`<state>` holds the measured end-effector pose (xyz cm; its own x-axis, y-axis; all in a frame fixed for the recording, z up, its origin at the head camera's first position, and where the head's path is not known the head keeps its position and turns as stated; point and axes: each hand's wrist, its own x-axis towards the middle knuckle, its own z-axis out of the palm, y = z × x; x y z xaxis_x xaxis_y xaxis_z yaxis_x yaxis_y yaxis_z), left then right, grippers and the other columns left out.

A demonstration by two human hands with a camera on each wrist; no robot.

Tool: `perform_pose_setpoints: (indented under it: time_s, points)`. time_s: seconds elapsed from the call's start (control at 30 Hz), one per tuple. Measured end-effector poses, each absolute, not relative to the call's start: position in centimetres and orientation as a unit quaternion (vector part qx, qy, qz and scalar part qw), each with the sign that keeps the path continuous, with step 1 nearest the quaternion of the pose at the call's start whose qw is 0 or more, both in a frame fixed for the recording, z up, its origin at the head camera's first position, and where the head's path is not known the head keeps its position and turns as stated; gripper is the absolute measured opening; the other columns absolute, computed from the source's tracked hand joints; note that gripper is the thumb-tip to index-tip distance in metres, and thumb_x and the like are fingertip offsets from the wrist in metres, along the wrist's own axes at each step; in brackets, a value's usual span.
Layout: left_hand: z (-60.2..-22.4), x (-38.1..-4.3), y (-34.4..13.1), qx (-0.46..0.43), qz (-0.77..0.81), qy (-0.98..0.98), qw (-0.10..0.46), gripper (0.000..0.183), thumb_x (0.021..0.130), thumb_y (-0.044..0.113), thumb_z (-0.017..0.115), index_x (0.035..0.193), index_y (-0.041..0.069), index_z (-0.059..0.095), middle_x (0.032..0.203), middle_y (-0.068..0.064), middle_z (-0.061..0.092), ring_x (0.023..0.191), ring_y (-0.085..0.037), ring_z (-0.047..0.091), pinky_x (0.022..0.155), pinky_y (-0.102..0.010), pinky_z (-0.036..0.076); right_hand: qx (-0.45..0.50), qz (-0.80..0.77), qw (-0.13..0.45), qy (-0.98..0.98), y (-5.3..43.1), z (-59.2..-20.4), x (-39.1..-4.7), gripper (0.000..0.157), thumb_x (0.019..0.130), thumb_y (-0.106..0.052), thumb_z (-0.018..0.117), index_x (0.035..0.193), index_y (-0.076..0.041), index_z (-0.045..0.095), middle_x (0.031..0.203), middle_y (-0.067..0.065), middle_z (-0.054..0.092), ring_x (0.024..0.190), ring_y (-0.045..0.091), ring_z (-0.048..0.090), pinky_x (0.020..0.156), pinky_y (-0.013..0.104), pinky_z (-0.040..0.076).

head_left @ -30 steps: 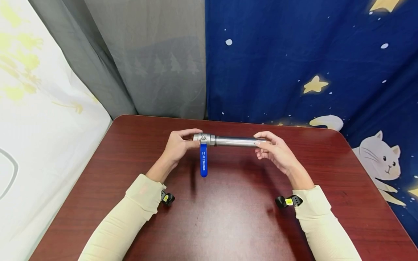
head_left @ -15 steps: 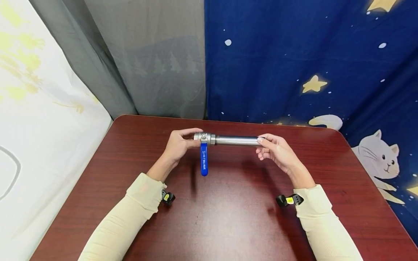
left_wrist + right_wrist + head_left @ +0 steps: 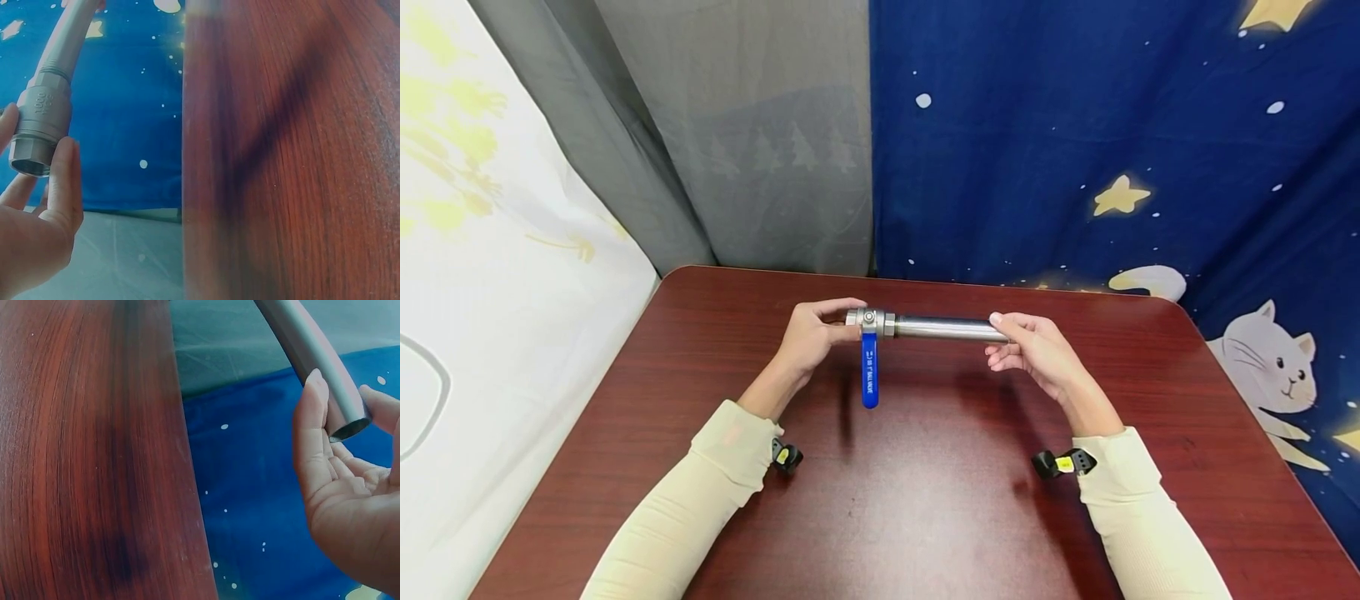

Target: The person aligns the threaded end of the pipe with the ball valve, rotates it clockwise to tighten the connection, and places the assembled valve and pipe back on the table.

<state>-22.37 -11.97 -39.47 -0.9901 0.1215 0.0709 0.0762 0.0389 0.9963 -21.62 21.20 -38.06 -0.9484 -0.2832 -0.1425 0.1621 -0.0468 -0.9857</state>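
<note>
Reddish-brown wood-grained table: spreading across the head view from centre down to six o'clock, rounded at the far corners.
Dark blue fabric: hanging from twelve round to three o'clock, printed with yellow stars, white dots and a pale cat.
White fabric with yellow print: draping between nine and eleven o'clock.
Grey fabric with faint pale trees: hanging at eleven o'clock, beside the blue.
Cream cuffed sleeves: reaching in from seven and five o'clock.
Right hand: narrowed, pinching the smooth silvery metal pipe near its open three-o'clock end.
Left hand: narrowed, pinching the silvery metal valve at its nine-o'clock end.
Pipe: held level above the table near the middle, joined end to end with the valve.
Valve: hex-sided at both ends, open at nine o'clock.
Flat blue lever: pointing to six o'clock, crosswise to the pipe, lettered "BALL VALVE" in white.
Black wrist-worn cameras: strapped just inside both cuffs, labelled in yellow.
</note>
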Motion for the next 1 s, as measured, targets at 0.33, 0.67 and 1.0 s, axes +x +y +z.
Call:
perform_pose_setpoints:
  time_s: [0.33, 0.67, 1.0]
  points:
    - [-39.77, -22.56, -12.08, 0.049, 0.708, 0.703, 0.032, 0.037, 0.077, -0.005, 0.072, 0.114, 0.000, 0.070, 0.094, -0.008, 0.068, 0.080, -0.014, 0.062, 0.072, -0.029, 0.055, -0.135, -0.753, 0.176, 0.620, 22.13, -38.33, -21.46, 0.023, 0.093, 0.002, 0.058, 0.115, 0.001, 0.051, 0.095, 0.018, 0.069, 0.082, 0.027, 0.072, 0.077, 0.040, 0.057]
    - [-39.91, -22.48, -12.19, 0.040, 0.724, 0.688, 0.043, 0.036, 0.078, -0.007, 0.069, 0.114, -0.002, 0.068, 0.098, -0.012, 0.067, 0.079, -0.014, 0.065, 0.075, -0.030, 0.057, -0.133, -0.751, 0.135, 0.633, 21.96, -38.70, -21.50, 0.023, 0.091, 0.004, 0.061, 0.114, 0.002, 0.060, 0.097, 0.010, 0.065, 0.088, 0.026, 0.072, 0.083, 0.041, 0.054]
    - [-39.83, -22.47, -12.35, 0.042, 0.718, 0.694, 0.044, 0.037, 0.078, -0.005, 0.070, 0.115, -0.001, 0.069, 0.099, -0.012, 0.067, 0.080, -0.015, 0.065, 0.084, -0.043, 0.055, -0.132, -0.755, 0.106, 0.633, 21.60, -38.81, -21.53, 0.028, 0.094, -0.003, 0.062, 0.120, 0.004, 0.057, 0.097, 0.010, 0.063, 0.078, 0.026, 0.072, 0.075, 0.038, 0.057]
